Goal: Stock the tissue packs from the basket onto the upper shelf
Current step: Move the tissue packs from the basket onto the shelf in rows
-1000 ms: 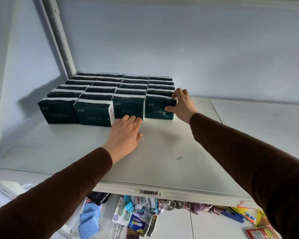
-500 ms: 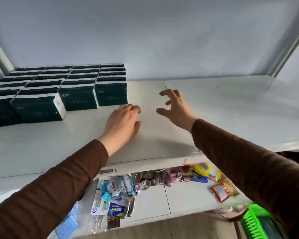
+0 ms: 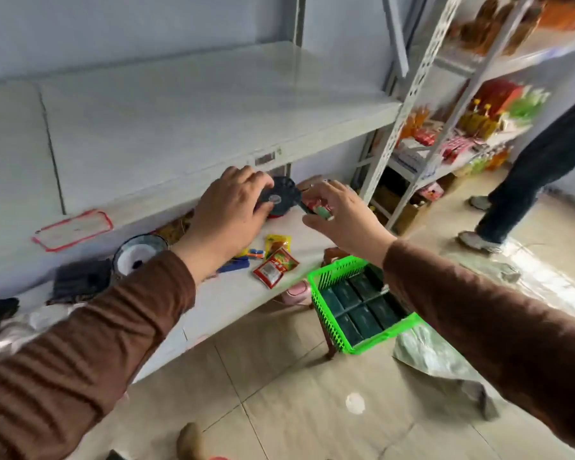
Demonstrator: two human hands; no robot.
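A green plastic basket (image 3: pixel 332 270) stands on a low stool on the floor at the lower right, with several dark green tissue packs (image 3: pixel 362 303) lying flat inside. The white upper shelf (image 3: pixel 196 104) fills the upper left, and its visible part is bare. The stocked packs are out of view. My left hand (image 3: pixel 226 214) hovers in front of the shelf's front edge with relaxed fingers, holding nothing. My right hand (image 3: pixel 342 215) hangs in the air above and left of the basket, fingers spread, empty.
The lower shelf (image 3: pixel 233 293) carries red snack packets (image 3: pixel 274 265), a round black object (image 3: pixel 281 194), a white bowl (image 3: pixel 140 254) and other small goods. A second rack (image 3: pixel 439 104) of bottles stands at the right, and a person's legs (image 3: pixel 528 174) stand beside it. A crumpled bag (image 3: pixel 432 353) lies on the floor.
The view has swung right and down from the row of stocked packs to the basket. Both hands left the shelf top and moved down and right, empty.
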